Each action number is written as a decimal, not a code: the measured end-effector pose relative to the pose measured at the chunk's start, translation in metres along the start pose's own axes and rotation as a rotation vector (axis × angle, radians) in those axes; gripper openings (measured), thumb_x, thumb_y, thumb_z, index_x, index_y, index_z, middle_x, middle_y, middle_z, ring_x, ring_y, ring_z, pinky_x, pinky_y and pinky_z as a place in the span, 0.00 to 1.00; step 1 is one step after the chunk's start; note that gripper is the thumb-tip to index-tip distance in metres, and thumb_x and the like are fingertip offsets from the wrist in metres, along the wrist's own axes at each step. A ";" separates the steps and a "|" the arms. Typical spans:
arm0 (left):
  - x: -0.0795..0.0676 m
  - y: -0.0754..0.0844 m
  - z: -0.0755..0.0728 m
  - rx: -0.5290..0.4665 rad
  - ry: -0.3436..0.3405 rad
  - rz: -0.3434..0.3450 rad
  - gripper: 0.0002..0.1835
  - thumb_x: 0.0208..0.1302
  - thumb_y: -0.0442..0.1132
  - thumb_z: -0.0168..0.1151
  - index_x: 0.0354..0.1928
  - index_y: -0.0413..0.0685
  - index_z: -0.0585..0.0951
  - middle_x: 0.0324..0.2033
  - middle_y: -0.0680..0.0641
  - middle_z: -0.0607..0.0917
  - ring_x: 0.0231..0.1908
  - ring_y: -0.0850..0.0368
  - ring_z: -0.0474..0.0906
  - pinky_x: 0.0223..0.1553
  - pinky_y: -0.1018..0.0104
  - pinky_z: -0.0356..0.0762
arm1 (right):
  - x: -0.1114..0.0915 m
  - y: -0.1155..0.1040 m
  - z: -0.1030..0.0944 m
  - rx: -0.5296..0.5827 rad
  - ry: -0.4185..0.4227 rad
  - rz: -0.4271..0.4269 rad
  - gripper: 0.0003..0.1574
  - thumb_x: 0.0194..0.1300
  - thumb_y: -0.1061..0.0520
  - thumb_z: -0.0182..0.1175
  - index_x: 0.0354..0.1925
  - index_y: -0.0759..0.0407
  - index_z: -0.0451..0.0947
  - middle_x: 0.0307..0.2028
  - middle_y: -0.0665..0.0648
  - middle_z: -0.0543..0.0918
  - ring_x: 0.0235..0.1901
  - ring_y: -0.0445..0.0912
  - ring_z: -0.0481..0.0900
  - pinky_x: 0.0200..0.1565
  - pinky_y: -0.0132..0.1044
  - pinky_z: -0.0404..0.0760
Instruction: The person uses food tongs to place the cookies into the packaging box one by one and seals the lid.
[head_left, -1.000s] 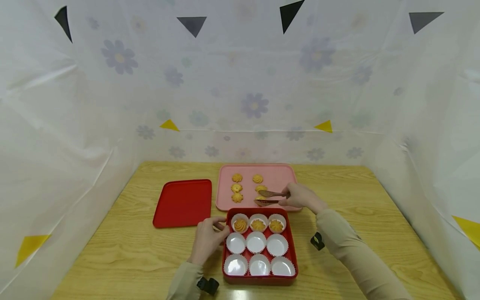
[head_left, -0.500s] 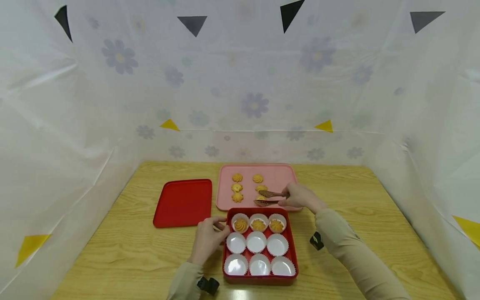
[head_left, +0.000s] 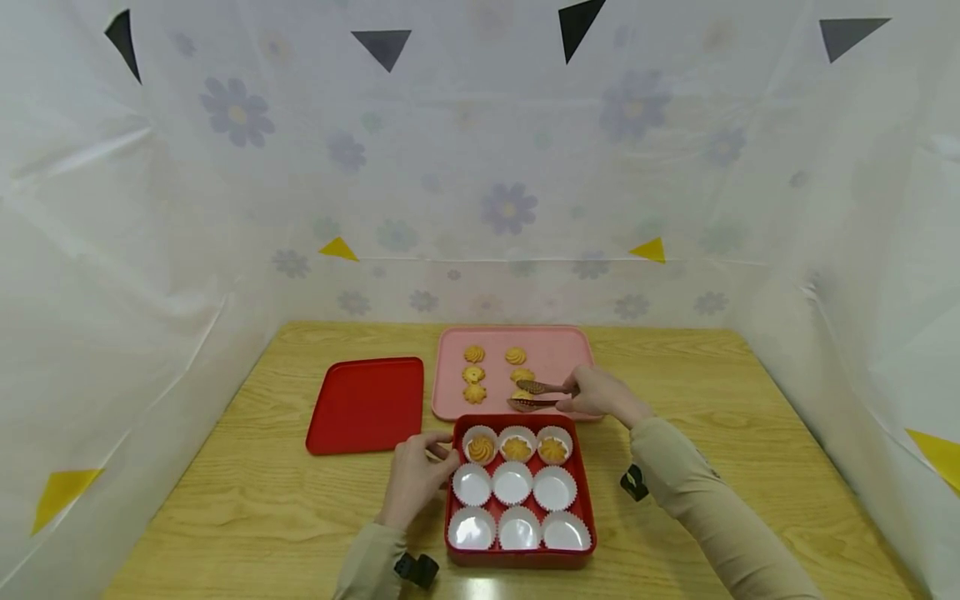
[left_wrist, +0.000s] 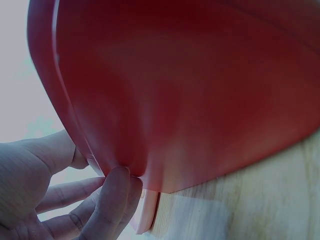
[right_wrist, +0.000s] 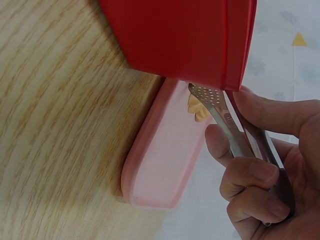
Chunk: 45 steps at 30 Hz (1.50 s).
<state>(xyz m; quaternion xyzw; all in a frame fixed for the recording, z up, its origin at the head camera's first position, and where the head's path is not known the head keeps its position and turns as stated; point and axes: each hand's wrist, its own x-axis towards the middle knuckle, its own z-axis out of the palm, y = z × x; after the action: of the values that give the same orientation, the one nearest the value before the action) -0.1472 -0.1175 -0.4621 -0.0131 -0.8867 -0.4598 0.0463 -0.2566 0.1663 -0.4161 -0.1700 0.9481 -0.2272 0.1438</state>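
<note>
My right hand (head_left: 602, 392) grips metal tongs (right_wrist: 227, 120) with perforated ends, fingers curled round the handles in the right wrist view. The tong ends lie apart over the pink tray (head_left: 562, 350), on either side of the front right piped cookie (head_left: 522, 395). With its thumb at the rim and fingers against the outer wall, my left hand (head_left: 415, 473) pinches the left side of a red box (left_wrist: 200, 100) near its far corner. Inside the box stand rows of white paper cups (head_left: 512, 483). The far row holds piped cookies (head_left: 481, 451); the other cups hold nothing.
More piped cookies (head_left: 474, 375) lie in two columns on the pink tray, behind the red box. A flat red lid or tray (head_left: 367, 407) lies to the left on the wooden table (head_left: 277, 517). Pale patterned sheets (head_left: 480, 167) enclose the back and sides.
</note>
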 end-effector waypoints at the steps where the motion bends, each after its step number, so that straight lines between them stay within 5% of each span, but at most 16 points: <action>1: 0.000 0.000 0.000 0.000 0.000 0.001 0.14 0.49 0.39 0.62 0.40 0.45 0.82 0.24 0.48 0.84 0.22 0.60 0.77 0.18 0.72 0.73 | 0.000 0.000 0.000 -0.004 0.002 -0.005 0.09 0.52 0.52 0.62 0.27 0.56 0.81 0.14 0.50 0.71 0.16 0.41 0.60 0.20 0.32 0.60; 10: -0.001 0.001 -0.001 -0.006 -0.007 -0.013 0.14 0.50 0.39 0.62 0.41 0.45 0.82 0.24 0.47 0.83 0.23 0.59 0.76 0.18 0.72 0.73 | 0.000 0.004 0.001 0.023 0.007 -0.007 0.12 0.53 0.53 0.61 0.34 0.59 0.82 0.27 0.54 0.82 0.23 0.42 0.71 0.26 0.33 0.69; 22: 0.000 0.000 0.000 -0.006 -0.006 -0.015 0.14 0.50 0.40 0.62 0.41 0.45 0.82 0.25 0.47 0.83 0.21 0.62 0.76 0.18 0.73 0.73 | -0.002 0.007 0.000 0.095 0.021 0.005 0.10 0.55 0.52 0.60 0.32 0.58 0.82 0.25 0.55 0.81 0.20 0.43 0.68 0.23 0.33 0.67; 29: 0.000 0.000 -0.001 -0.002 -0.010 -0.017 0.15 0.49 0.40 0.62 0.41 0.45 0.82 0.25 0.47 0.83 0.19 0.64 0.75 0.19 0.73 0.74 | -0.006 0.010 -0.004 0.082 0.076 -0.065 0.14 0.55 0.52 0.60 0.36 0.60 0.81 0.29 0.56 0.82 0.24 0.43 0.71 0.27 0.34 0.70; 37: 0.000 0.000 -0.001 0.008 -0.012 -0.021 0.15 0.50 0.40 0.62 0.41 0.46 0.82 0.24 0.48 0.84 0.19 0.64 0.75 0.19 0.72 0.73 | -0.013 0.018 -0.004 0.212 0.083 -0.043 0.21 0.56 0.49 0.59 0.44 0.62 0.78 0.32 0.59 0.82 0.22 0.41 0.69 0.23 0.33 0.68; 45: 0.000 0.000 -0.001 0.017 -0.004 -0.012 0.14 0.49 0.41 0.62 0.40 0.47 0.82 0.24 0.48 0.84 0.19 0.64 0.75 0.19 0.72 0.73 | -0.028 0.017 -0.004 0.296 0.109 -0.094 0.18 0.56 0.45 0.58 0.41 0.55 0.79 0.25 0.55 0.79 0.18 0.40 0.65 0.21 0.33 0.69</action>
<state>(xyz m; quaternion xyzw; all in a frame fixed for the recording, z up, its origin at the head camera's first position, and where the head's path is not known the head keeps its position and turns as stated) -0.1470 -0.1183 -0.4611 -0.0084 -0.8908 -0.4524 0.0417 -0.2371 0.1927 -0.4158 -0.1783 0.9016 -0.3798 0.1050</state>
